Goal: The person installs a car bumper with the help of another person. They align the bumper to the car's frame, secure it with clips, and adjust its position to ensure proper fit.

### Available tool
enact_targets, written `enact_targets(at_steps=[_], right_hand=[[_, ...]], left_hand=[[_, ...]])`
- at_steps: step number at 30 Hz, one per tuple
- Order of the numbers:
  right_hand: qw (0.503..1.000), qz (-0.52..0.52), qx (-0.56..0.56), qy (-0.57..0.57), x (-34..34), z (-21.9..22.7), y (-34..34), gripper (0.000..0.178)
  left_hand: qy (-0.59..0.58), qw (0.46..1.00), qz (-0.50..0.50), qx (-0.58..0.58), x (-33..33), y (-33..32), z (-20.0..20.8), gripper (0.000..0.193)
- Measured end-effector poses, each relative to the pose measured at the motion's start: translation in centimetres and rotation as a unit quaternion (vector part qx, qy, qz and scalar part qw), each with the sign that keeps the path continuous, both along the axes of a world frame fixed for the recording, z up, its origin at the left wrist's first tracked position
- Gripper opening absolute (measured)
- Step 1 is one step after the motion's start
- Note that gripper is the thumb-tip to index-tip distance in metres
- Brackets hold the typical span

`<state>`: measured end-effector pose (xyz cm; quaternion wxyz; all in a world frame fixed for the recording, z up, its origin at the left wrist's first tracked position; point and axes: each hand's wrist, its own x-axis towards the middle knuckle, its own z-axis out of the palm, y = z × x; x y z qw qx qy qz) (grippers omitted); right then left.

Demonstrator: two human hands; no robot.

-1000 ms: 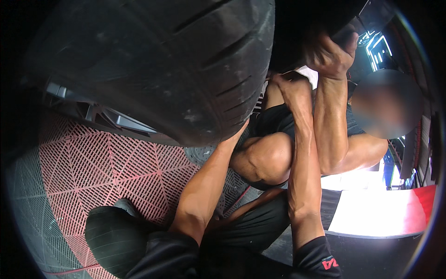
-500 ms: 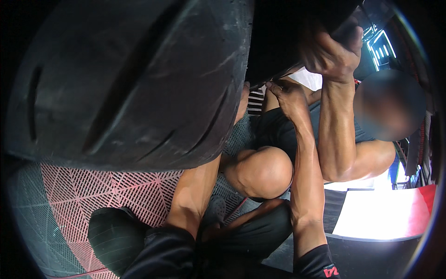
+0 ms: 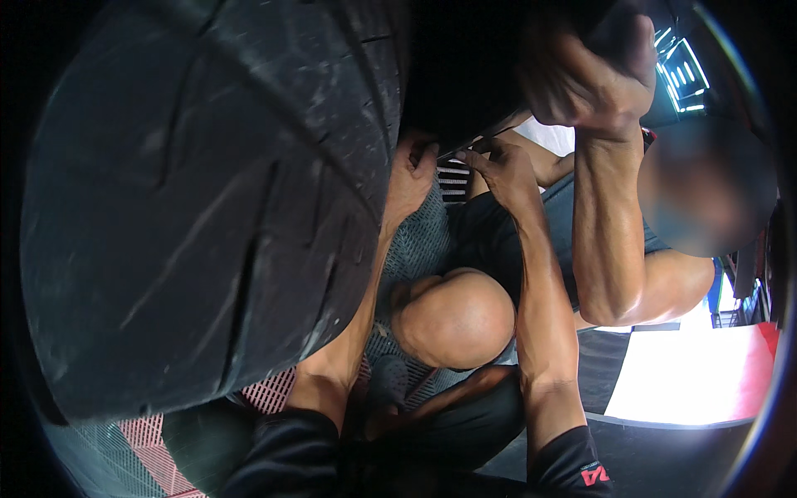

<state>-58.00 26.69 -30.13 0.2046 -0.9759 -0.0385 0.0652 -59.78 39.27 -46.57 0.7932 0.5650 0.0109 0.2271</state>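
Observation:
A large black tire (image 3: pixel 216 207) with grooved tread fills the left side. My left hand (image 3: pixel 410 178) is just right of the tire, its fingers curled under the lower edge of a dark panel (image 3: pixel 465 75). Across a small gap, my right hand (image 3: pixel 510 176) has thumb and fingers drawn together at that same edge. Whatever either hand pinches is too dark and small to make out. Above my right hand, a co-worker's hand (image 3: pixel 594 79) is closed in the shadow against the dark part; what it grips is hidden.
A co-worker crouches close on the right, with a bare knee (image 3: pixel 457 319) below my hands and a forearm (image 3: pixel 608 224) upright beside mine. Grey and red grid floor tiles (image 3: pixel 270 392) show beneath the tire. A bright white and red panel (image 3: pixel 689 378) lies at the lower right.
The tire's tread now shows a different groove pattern, and the tire sits farther left and lower in view. My left hand, mostly hidden behind it before, is now visible; my right hand stays at the edge.

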Motion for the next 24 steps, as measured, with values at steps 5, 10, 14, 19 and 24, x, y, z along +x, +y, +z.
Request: enact_targets(at_steps=[5, 10, 14, 19, 24], right_hand=[[0.993, 0.080, 0.024, -0.084, 1.7, -2.3, -2.8, 0.040], [0.984, 0.103, 0.048, -0.137, 1.9, -3.1, -3.6, 0.043], [0.997, 0.031, 0.052, -0.054, 1.2, -1.8, -2.1, 0.037], [0.996, 0.036, 0.042, -0.064, 0.2, -0.8, -1.3, 0.031], [0.992, 0.088, 0.056, -0.076, 1.2, -2.1, -2.5, 0.023]], left_hand=[[-0.002, 0.996, -0.008, 0.085, 0.1, 0.9, 1.1, 0.021], [-0.015, 0.995, -0.078, -0.059, -0.5, 1.6, 1.1, 0.021], [0.038, 0.987, -0.113, -0.105, -0.4, 2.2, 1.2, 0.024], [0.100, 0.988, -0.113, -0.020, -0.4, 3.1, 1.9, 0.029], [0.111, 0.983, -0.125, 0.072, 1.0, 3.7, 1.5, 0.035]])
